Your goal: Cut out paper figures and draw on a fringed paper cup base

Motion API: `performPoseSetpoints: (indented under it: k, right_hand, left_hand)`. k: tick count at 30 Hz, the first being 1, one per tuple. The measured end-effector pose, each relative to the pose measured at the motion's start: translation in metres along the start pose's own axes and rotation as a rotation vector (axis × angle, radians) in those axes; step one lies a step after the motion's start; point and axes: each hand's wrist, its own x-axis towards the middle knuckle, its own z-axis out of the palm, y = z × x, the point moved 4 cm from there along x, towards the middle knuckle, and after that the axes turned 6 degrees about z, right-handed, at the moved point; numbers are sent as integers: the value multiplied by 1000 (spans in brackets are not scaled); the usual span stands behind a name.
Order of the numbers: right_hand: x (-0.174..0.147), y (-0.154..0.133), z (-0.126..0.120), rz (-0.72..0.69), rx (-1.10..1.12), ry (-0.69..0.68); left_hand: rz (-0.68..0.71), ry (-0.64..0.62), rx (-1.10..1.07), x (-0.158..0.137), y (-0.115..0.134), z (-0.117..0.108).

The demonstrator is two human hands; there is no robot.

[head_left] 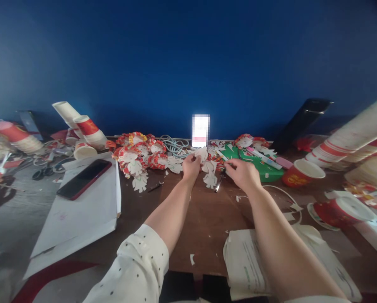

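My left hand [191, 168] is closed in a pinch on a small white paper cutout [202, 155], held above the brown table. Just below it another white cutout [210, 176] lies near a thin dark tool with a shiny tip [219, 183]. My right hand [244, 173] is in front of a green box [268, 170], thumb and fingers pressed together; what sits between them, if anything, is too small to make out. A slim white stick [221, 155] lies close to those fingertips. Red-and-white paper pieces with white cutouts [138, 158] are heaped left of my hands.
A lit screen [201, 130] stands at the blue wall. At left, a phone [85, 179] rests on a white box [81, 219]. Paper cups [303, 173] and a long cup stack [352, 130] stand right. Cloth-like bundle [245, 263] lies under my right forearm; a white cable [291, 193] curves nearby.
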Motion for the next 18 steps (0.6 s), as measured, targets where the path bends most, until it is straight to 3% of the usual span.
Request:
performPoseSetpoints:
  k: [3, 10, 18]
  right_hand:
    - [-7, -13, 8, 9, -148, -135]
    - [-14, -25, 19, 64, -260, -215]
    - [-10, -16, 11, 206, -151, -167]
  left_hand:
    - [3, 5, 17, 1, -1, 0]
    - [114, 27, 316, 1, 9, -5]
    - [137, 73, 387, 2, 16, -9]
